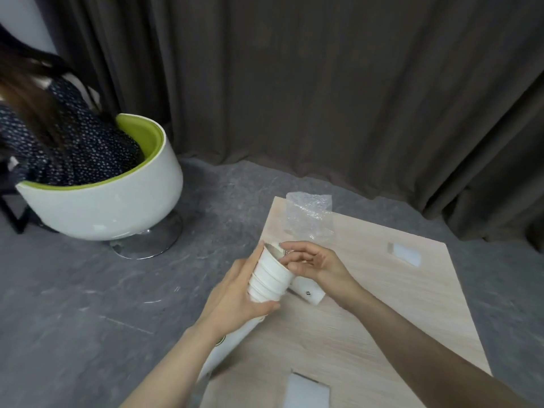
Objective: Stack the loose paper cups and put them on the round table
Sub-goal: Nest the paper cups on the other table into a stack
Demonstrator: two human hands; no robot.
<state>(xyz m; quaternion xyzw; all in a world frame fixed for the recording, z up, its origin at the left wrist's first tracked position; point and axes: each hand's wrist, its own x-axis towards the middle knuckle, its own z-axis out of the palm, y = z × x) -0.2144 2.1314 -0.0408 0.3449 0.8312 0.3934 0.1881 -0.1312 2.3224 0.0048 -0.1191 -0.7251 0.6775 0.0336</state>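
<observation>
Just above the near-left part of a pale wood-grain square tabletop (382,304), the person holds a nested stack of white paper cups (269,279), tilted so its open mouth faces up and away. The left hand (238,293) wraps around the stack's lower end, thumb across the front and fingers behind. The right hand (312,263) is closed lightly at the stack's rim, fingertips pinching the top cup's edge. Another white paper cup (307,293) lies on its side on the tabletop just under the right wrist, and a longer white cup stack (232,340) lies under the left wrist and forearm. A crumpled clear plastic sleeve (309,219) sits at the tabletop's far corner. To the left, on grey floor, stands a white tub chair with green lining (117,201), with someone in dark dotted clothing seated in it.
</observation>
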